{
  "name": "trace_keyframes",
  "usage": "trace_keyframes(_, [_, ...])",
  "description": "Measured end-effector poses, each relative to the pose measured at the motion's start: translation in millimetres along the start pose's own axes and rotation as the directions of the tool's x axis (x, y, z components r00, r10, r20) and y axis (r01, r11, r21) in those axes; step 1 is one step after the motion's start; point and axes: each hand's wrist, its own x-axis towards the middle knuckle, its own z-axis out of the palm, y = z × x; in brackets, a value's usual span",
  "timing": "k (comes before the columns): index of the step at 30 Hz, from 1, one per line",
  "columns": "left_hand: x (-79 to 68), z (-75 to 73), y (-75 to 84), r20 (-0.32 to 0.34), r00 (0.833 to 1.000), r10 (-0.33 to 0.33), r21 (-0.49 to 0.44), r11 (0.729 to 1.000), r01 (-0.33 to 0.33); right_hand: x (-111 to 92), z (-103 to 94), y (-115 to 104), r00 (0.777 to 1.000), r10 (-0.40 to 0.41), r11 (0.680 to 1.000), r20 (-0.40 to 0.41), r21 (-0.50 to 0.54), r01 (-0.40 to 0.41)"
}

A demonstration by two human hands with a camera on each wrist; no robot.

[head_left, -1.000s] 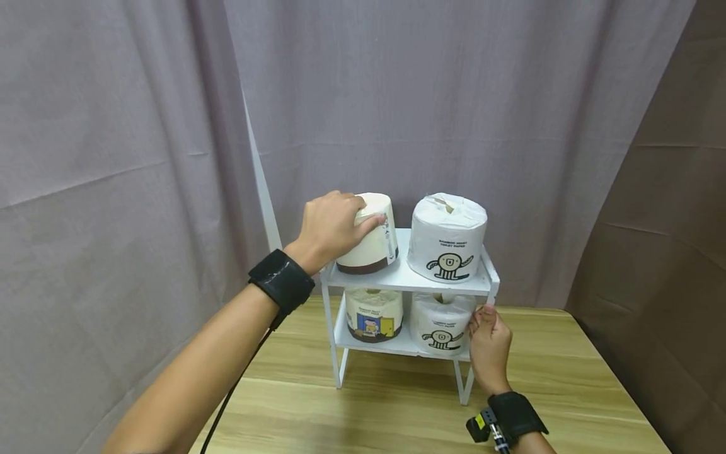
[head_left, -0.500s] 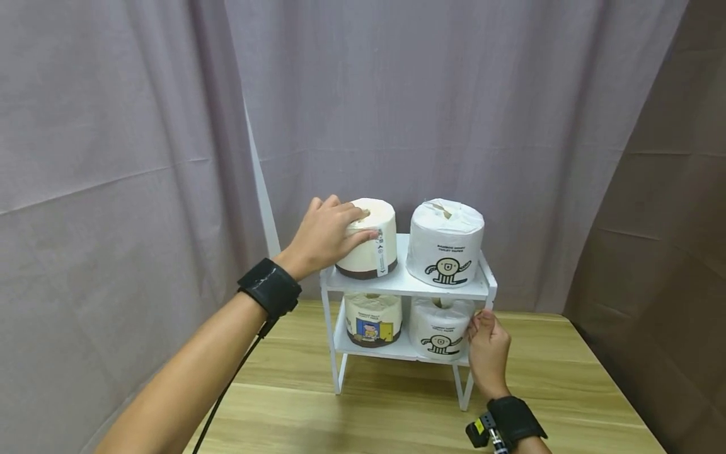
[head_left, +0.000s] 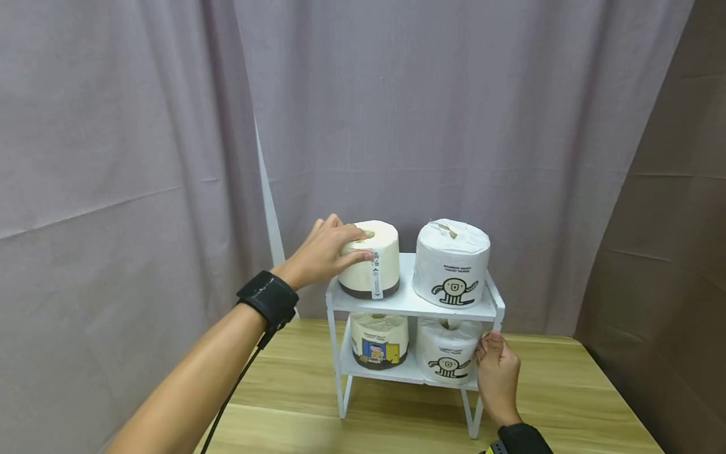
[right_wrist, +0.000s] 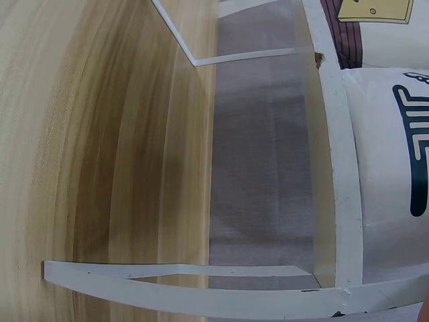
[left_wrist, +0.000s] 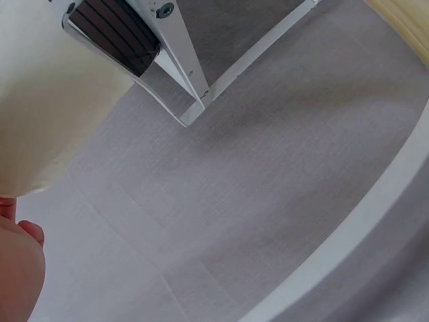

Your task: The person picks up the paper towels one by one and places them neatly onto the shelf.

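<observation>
My left hand (head_left: 326, 250) holds the cream toilet paper roll (head_left: 386, 258) on the upper left of a white two-tier shelf (head_left: 391, 305). Its fingers lie over the top by the core hole, and the thumb is against the front, beside a pale label strip. That roll (left_wrist: 47, 100) and part of the hand (left_wrist: 19, 272) appear in the left wrist view. My right hand (head_left: 499, 378) grips the shelf's right upright, close to the lower white toilet paper roll (head_left: 448, 353). Another white roll (head_left: 452, 265) stands on the upper right, and a cream roll (head_left: 379, 340) on the lower left.
The shelf stands on thin legs (head_left: 343, 397) on a wood-grain table (head_left: 283, 378). Grey curtains (head_left: 442, 113) hang behind and to the left, a brown one (head_left: 658, 252) to the right. A black cable (head_left: 235, 391) runs below my left forearm.
The upper left roll has turned under my left hand, its label strip shifting from the right side toward the front. My right hand keeps its grip. The whole scene sits lower in view.
</observation>
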Motion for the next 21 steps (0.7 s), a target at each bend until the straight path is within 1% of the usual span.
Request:
trace_keyframes(5, [7.0,0.6,2.8,0.027,1.0,-0.002,0.036,0.999,0.001,7.8,-2.9,-2.2,0.999,-0.032,0.999,-0.013,-0.01,0.032])
trace_keyframes(9, [14.5,-3.0,6.3,0.045,0.999,-0.017,0.1,0.995,0.012,14.5,-2.9,-4.7,0.999,-0.047,0.999,-0.021,0.009,0.048])
trace_keyframes(13, [16.3,-7.1,9.2,0.038,0.999,-0.039,0.167,0.985,0.032,16.8,-0.4,-4.2,0.999,-0.051,0.998,-0.007,0.039,0.051])
trace_keyframes(15, [16.4,-6.9,12.2,0.018,0.999,-0.047,0.203,0.978,0.043,17.5,0.2,-3.4,0.998,-0.066,0.997,-0.006,0.037,0.066])
trace_keyframes(17, [17.7,-4.8,16.4,-0.017,0.998,-0.055,0.234,0.971,0.057,18.1,0.6,-3.4,0.997,-0.073,0.997,-0.01,0.039,0.073])
trace_keyframes(21, [22.9,1.5,29.2,-0.107,0.99,-0.094,0.298,0.947,0.122,18.0,0.5,-3.7,0.998,-0.058,0.997,-0.011,0.056,0.058])
